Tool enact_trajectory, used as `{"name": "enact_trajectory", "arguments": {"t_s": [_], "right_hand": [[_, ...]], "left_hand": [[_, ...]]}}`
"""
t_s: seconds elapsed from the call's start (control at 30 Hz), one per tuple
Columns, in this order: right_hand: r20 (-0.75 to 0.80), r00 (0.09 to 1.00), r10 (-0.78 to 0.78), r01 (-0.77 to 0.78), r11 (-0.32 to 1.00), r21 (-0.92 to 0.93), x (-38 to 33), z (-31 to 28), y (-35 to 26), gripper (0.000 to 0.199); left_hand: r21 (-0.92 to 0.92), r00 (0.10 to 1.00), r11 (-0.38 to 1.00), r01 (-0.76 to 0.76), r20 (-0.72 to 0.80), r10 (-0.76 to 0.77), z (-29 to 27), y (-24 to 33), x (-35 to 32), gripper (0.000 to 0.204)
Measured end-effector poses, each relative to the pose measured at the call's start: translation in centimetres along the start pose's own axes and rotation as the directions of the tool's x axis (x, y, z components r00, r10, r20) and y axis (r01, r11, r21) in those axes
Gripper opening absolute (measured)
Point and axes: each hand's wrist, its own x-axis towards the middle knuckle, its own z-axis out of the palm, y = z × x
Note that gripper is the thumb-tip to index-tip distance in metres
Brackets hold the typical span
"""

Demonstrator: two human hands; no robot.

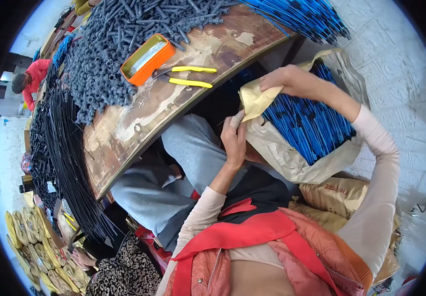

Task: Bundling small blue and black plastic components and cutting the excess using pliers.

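A tan paper sack stands to the right of my knees, its mouth wide. Inside it lies a dense bundle of thin blue rods with black ends. My left hand pinches the near left corner of the sack's folded rim; a wrap covers one finger. Across the rim, my right hand grips the same yellowish flap from above, its fingertips partly hidden by the paper. Both hands are closed on the sack's edge.
A worn wooden table curves along the left, bearing grey plastic fittings, an orange tin, yellow-handled pliers, black strands and more blue rods. Filled sacks lie by my right side. Other people sit at left.
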Motion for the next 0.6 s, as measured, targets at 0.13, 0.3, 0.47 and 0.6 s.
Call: {"name": "enact_trajectory", "arguments": {"t_s": [0.13, 0.3, 0.47, 0.6], "right_hand": [[0.418, 0.862, 0.288, -0.309, 0.951, -0.016, 5.0, -2.6, 0.4, 0.021], [0.66, 0.651, 0.375, -0.559, 0.825, 0.082, 8.2, -2.3, 2.8, 0.034], [0.44, 0.811, 0.386, -0.479, 0.869, 0.12, 6.1, 0.8, 3.7, 0.045], [0.286, 0.865, 0.413, -0.423, 0.906, -0.03, 4.2, -0.9, 2.3, 0.039]], "left_hand": [[0.064, 0.939, 0.94, -0.335, -0.055, 0.338, -1.7, -0.5, 1.8, 0.017], [-0.219, 0.96, 0.94, 0.261, 0.161, -0.229, -1.7, -1.9, 2.0, 0.024], [-0.734, 0.749, 0.22, 0.642, 0.539, -0.386, -1.7, -2.3, 3.2, 0.03], [-0.733, 0.76, 0.236, 0.638, 0.55, -0.345, -0.9, -3.0, 4.1, 0.034]]}}
